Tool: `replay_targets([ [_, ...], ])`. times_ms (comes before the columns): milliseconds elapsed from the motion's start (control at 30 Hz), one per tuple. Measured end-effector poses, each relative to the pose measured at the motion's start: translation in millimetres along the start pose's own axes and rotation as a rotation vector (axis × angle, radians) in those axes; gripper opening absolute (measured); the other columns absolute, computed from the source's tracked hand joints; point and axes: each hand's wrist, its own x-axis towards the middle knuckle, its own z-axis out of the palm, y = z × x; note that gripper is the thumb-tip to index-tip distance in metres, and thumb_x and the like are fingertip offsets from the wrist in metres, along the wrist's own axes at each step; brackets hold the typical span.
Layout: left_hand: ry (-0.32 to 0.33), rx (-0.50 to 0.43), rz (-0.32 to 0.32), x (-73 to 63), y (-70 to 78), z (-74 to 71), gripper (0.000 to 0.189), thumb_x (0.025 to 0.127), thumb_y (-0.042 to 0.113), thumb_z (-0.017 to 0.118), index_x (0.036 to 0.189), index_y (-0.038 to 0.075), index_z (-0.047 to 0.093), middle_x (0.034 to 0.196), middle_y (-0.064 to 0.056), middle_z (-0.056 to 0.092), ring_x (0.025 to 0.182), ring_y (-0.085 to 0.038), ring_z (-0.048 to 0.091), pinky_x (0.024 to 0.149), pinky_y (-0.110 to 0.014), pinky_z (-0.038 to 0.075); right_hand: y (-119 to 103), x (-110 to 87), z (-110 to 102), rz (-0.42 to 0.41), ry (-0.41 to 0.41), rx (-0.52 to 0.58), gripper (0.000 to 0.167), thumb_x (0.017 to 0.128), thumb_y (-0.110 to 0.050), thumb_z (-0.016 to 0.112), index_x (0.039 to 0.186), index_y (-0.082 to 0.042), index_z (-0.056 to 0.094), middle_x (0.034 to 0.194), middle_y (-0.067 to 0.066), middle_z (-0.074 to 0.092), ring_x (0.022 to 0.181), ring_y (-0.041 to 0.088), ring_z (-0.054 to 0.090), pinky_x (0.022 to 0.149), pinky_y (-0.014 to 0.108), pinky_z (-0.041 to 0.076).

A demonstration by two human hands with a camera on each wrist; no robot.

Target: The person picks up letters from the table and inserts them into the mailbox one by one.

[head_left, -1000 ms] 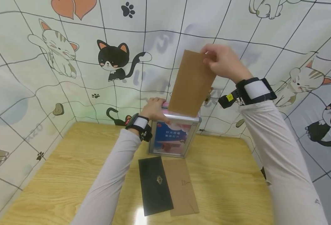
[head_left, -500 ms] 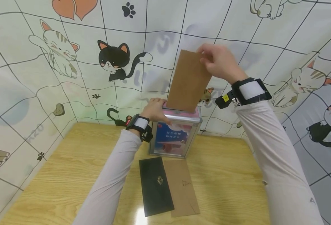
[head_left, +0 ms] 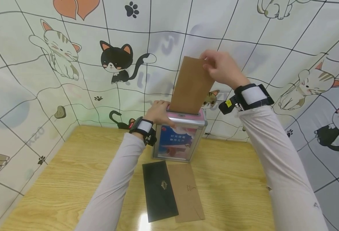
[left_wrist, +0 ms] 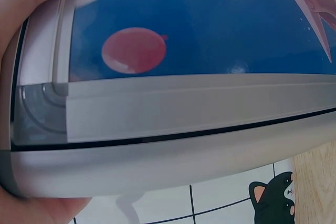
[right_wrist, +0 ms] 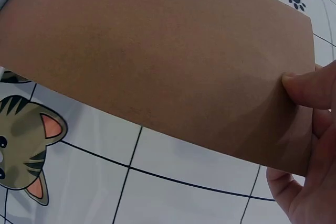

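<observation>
My right hand [head_left: 222, 69] pinches a plain brown envelope [head_left: 191, 85] by its upper right end, thumb on the near face. The envelope stands tilted over the metal-framed box [head_left: 176, 138], its lower edge at the slot in the pink top. In the right wrist view the thumb [right_wrist: 310, 88] presses flat on the brown paper. My left hand [head_left: 158, 113] grips the upper left corner of the box, thumb over the front edge. The left wrist view shows the box's blue front panel [left_wrist: 199, 30] and silver frame close up, with fingers at its left end.
In front of the box, a black envelope [head_left: 159, 192] with a gold emblem partly overlaps another brown envelope [head_left: 186, 192] on the wooden table [head_left: 230, 186]. A white cloth with cat drawings [head_left: 80, 64] hangs behind and at both sides.
My right hand has moved left and slightly down with the brown envelope. Its lower edge went from overlapping the box's front rim to the slot in the top. The left hand stays put.
</observation>
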Motion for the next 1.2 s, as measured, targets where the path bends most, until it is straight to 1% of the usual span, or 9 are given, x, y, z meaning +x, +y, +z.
replay_targets([
  [233, -0.001, -0.004, 0.005, -1.4, 0.9, -2.8, 0.108, 0.05, 0.061, 0.076, 0.138, 0.012, 0.035, 0.141, -0.009, 0.033, 0.13, -0.028, 0.024, 0.099, -0.044, 0.036, 7, -0.2, 19, -0.031, -0.031, -0.003, 0.026, 0.09, -0.005, 0.046, 0.114, -0.006, 0.054, 0.104, 0.017, 0.061, 0.089, 0.029, 0.056, 0.075, 0.041, 0.045],
  [633, 0.01, -0.006, 0.011, 0.5, -1.1, -0.9, 0.108, 0.049, 0.061, 0.076, 0.137, 0.012, 0.036, 0.14, -0.009, 0.034, 0.13, -0.028, 0.025, 0.101, -0.042, 0.033, 19, -4.4, 76, -0.006, -0.148, 0.011, 0.029, 0.088, -0.005, 0.05, 0.116, -0.011, 0.057, 0.108, 0.017, 0.062, 0.094, 0.029, 0.059, 0.075, 0.041, 0.048],
  [767, 0.016, -0.014, 0.021, 0.6, -1.0, -1.1, 0.108, 0.05, 0.059, 0.077, 0.137, 0.011, 0.036, 0.14, -0.009, 0.035, 0.13, -0.028, 0.025, 0.102, -0.043, 0.032, 21, -6.1, 91, -0.016, -0.177, 0.005, 0.026, 0.087, -0.004, 0.051, 0.111, -0.012, 0.059, 0.107, 0.016, 0.063, 0.093, 0.029, 0.059, 0.073, 0.04, 0.048],
  [867, 0.01, -0.022, 0.025, -0.2, 0.3, -2.4, 0.107, 0.051, 0.058, 0.077, 0.137, 0.01, 0.037, 0.14, -0.01, 0.035, 0.13, -0.028, 0.025, 0.102, -0.044, 0.032, 22, -7.1, 97, -0.036, -0.222, -0.015, 0.026, 0.086, -0.008, 0.054, 0.111, -0.012, 0.059, 0.108, 0.015, 0.063, 0.096, 0.029, 0.059, 0.077, 0.042, 0.048],
  [933, 0.002, -0.021, 0.022, -0.7, 1.3, -3.1, 0.104, 0.051, 0.058, 0.077, 0.135, 0.01, 0.039, 0.14, -0.01, 0.035, 0.129, -0.029, 0.025, 0.101, -0.044, 0.033, 24, -8.4, 99, -0.021, -0.315, -0.044, 0.048, 0.085, -0.021, 0.06, 0.13, -0.015, 0.047, 0.128, 0.017, 0.05, 0.114, 0.035, 0.048, 0.09, 0.05, 0.041],
  [1000, 0.002, -0.013, 0.019, -0.6, 1.6, -3.1, 0.103, 0.052, 0.058, 0.076, 0.135, 0.01, 0.038, 0.139, -0.01, 0.035, 0.129, -0.028, 0.026, 0.099, -0.044, 0.035, 26, -9.4, 101, 0.004, -0.424, -0.078, 0.08, 0.079, -0.039, 0.066, 0.144, -0.018, 0.023, 0.146, 0.019, 0.022, 0.13, 0.043, 0.025, 0.098, 0.061, 0.026],
  [1067, 0.004, -0.005, 0.017, -0.6, 1.7, -3.2, 0.103, 0.052, 0.058, 0.076, 0.135, 0.011, 0.037, 0.138, -0.009, 0.035, 0.127, -0.028, 0.027, 0.097, -0.043, 0.037, 28, -11.0, 102, 0.031, -0.529, -0.12, 0.113, 0.067, -0.058, 0.069, 0.147, -0.021, -0.003, 0.15, 0.019, -0.008, 0.133, 0.048, -0.001, 0.098, 0.069, 0.011],
  [1133, 0.008, -0.004, 0.019, -0.5, 1.3, -3.1, 0.105, 0.052, 0.057, 0.076, 0.137, 0.011, 0.035, 0.137, -0.009, 0.036, 0.126, -0.027, 0.028, 0.096, -0.043, 0.038, 31, -12.6, 103, 0.072, -0.592, -0.126, 0.126, 0.06, -0.066, 0.068, 0.144, -0.024, -0.015, 0.146, 0.02, -0.024, 0.128, 0.052, -0.016, 0.094, 0.074, 0.003],
  [1200, 0.011, -0.004, 0.021, -0.8, 0.8, -3.3, 0.105, 0.052, 0.057, 0.076, 0.137, 0.011, 0.035, 0.136, -0.009, 0.037, 0.125, -0.027, 0.028, 0.094, -0.042, 0.039, 33, -13.7, 106, 0.077, -0.603, -0.135, 0.13, 0.056, -0.07, 0.068, 0.144, -0.025, -0.016, 0.146, 0.02, -0.024, 0.127, 0.052, -0.018, 0.092, 0.076, 0.002],
])
